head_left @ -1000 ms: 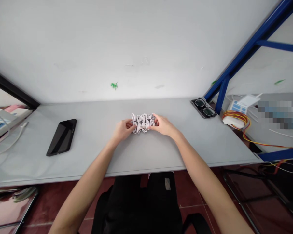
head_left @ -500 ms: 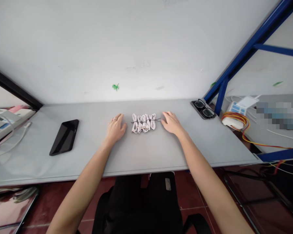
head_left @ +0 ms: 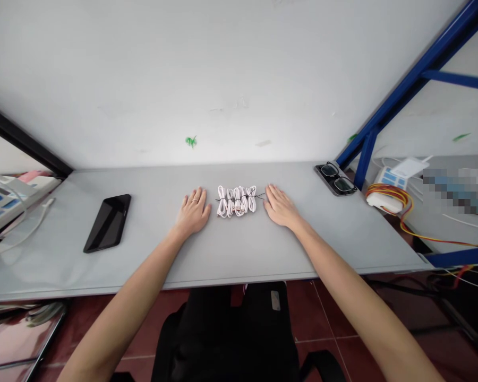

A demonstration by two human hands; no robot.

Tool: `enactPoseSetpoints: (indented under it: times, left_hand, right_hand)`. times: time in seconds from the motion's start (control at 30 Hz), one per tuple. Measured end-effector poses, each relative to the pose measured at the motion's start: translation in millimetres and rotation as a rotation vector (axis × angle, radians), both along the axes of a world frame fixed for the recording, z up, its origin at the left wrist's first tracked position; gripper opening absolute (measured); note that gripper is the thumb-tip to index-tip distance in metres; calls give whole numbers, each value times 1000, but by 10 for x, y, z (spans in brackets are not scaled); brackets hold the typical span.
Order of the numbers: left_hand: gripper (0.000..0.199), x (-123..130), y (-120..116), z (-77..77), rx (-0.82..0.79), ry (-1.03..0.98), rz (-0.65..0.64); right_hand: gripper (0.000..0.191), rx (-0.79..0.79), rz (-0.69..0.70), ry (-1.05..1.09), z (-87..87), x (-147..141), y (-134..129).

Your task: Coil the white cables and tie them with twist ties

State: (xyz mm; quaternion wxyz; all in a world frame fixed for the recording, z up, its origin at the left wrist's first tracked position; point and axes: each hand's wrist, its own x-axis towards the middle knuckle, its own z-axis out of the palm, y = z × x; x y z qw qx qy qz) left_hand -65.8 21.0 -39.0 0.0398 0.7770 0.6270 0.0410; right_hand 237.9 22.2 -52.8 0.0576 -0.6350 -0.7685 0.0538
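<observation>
Several coiled white USB cables (head_left: 236,201), each bound with a black tie, lie side by side in a row on the grey table (head_left: 231,254). To their left, my left hand (head_left: 193,213) rests palm down with its fingers stretched out and a ring on one finger. On the other side, my right hand (head_left: 279,206) lies flat, its fingertips close to the loose tie end at the row's right. Neither hand holds anything.
A black phone (head_left: 107,223) lies on the left of the table. At the back right, glasses (head_left: 338,178) rest on a dark flat object. A blue metal frame (head_left: 368,154) borders the right side, with a yellow-and-red cable coil (head_left: 390,195) on a white device beyond it.
Both hands have flattened onto the table, fingers more stretched out. The cables stay in place on the table; the whole view has shifted slightly.
</observation>
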Motion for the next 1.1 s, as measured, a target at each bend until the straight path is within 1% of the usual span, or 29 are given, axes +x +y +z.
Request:
enactPoseSetpoints:
  times: [0.27, 0.57, 1.1]
  left_hand:
    - [65, 20, -18, 11, 15, 9, 11]
    - [64, 47, -39, 68, 2, 22, 17]
    - [64, 21, -13, 8, 24, 23, 11]
  right_hand:
    - [66, 16, -10, 13, -21, -10, 6]
    - [65, 25, -13, 22, -34, -18, 6]
    - [66, 0, -12, 0, 2, -26, 5]
